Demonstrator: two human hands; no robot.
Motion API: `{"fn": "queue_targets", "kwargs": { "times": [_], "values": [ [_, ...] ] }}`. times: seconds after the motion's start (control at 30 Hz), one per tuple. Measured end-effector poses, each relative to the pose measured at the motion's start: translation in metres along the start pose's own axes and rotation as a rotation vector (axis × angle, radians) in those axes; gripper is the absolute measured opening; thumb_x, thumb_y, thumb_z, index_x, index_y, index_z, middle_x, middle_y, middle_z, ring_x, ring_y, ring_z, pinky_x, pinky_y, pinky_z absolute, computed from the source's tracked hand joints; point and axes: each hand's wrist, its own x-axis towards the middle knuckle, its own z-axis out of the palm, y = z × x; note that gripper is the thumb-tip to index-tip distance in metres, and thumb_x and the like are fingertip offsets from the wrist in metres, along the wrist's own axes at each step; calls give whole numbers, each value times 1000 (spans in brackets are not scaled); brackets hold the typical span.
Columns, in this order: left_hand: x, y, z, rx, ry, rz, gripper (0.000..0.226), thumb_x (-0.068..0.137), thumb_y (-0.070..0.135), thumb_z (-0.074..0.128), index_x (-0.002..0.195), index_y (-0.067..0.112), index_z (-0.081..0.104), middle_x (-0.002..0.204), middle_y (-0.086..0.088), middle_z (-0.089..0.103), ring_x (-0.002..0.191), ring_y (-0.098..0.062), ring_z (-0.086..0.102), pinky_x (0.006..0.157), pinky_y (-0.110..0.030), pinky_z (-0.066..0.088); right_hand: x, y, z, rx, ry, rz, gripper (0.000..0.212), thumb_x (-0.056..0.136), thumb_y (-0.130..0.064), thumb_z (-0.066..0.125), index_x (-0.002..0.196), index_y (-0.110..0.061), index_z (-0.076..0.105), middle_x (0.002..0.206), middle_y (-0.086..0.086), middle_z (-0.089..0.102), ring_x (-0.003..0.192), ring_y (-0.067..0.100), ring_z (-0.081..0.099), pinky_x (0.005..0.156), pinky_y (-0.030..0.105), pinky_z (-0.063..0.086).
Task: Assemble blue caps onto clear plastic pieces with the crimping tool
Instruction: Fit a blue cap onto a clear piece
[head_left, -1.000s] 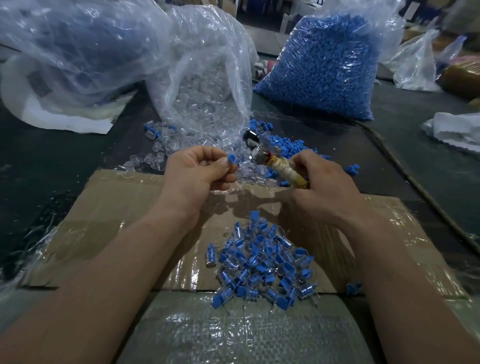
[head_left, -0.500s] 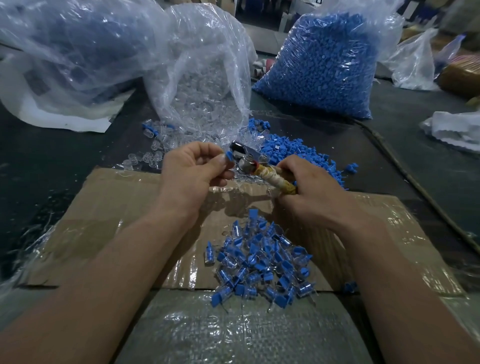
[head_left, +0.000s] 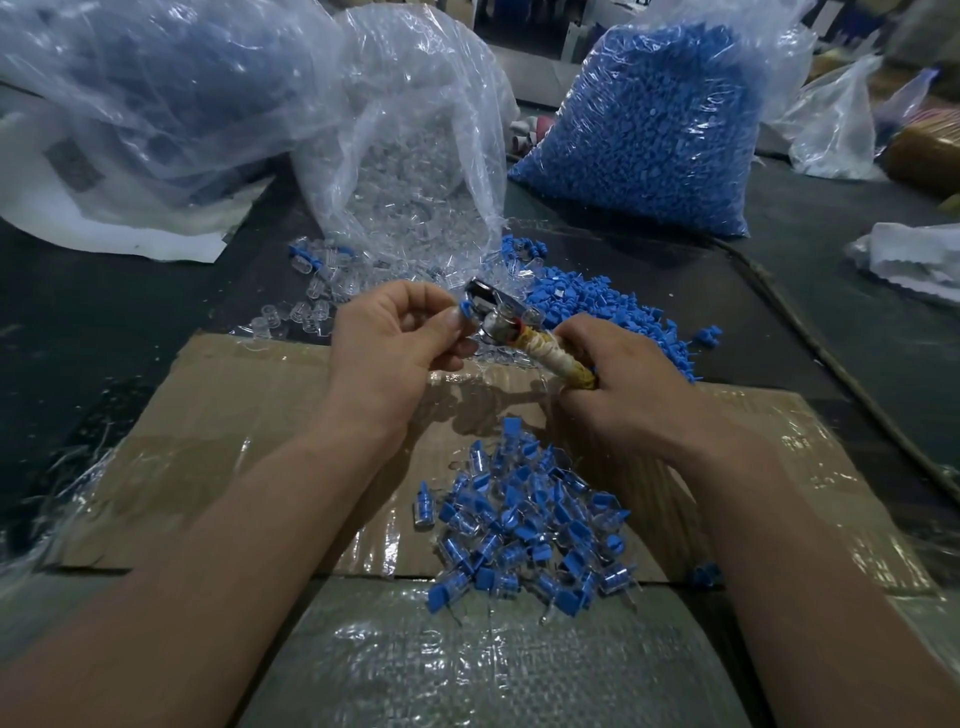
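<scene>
Crimping tool (head_left: 511, 332) slants up-left from your right hand (head_left: 623, 384), which grips its wrapped handle. The head points at your left hand (head_left: 395, 353), which pinches a blue cap (head_left: 466, 310) at the head.

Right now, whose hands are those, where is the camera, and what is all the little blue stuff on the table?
There is no machine here, just a person working. The camera sits on their head and looks down, so you see their own arms. The left hand pinches a small blue cap right at the shiny metal end of the crimping tool, and the right hand grips its wrapped handle. On the cardboard lies a pile of finished pieces, clear with blue tops. Behind stand a bag of blue caps and a bag of clear pieces.
</scene>
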Motion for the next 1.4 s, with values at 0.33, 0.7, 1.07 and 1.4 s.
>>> {"fn": "queue_targets", "kwargs": {
  "times": [0.33,0.7,1.07,1.4],
  "values": [
    [-3,1,2,97,48,101,22,85,-7,56,76,14,57,59,6,62,51,-2,60,50,-13,48,0,-12,1,37,51,17,26,77,-16,62,74,-30,41,71,-13,46,67,2,42,56,24,30],
    [-2,3,0,93,70,58,19,85,-4,56,77,13,58,67,-1,63,53,-3,61,51,-14,49,3,-1,1,-23,83,-11,23,78,-18,63,98,-22,53,84,-10,48,76,6,44,66,23,33],
    [-8,17,-8,67,-452,-181,8,56,17,69,64,16,69,59,0,64,45,-8,54,45,-19,42,-2,14,-11,-62,-44,26,31,67,-29,74,96,-28,63,84,-11,59,80,11,54,70,31,45],
    [-12,17,-5,204,-798,-204,13,59,14,72,72,13,72,63,3,68,57,-3,62,52,-10,45,-3,14,-13,-37,-170,69,70,53,-52,79,114,-30,54,92,-20,48,92,7,48,76,27,36]
  ]
}}
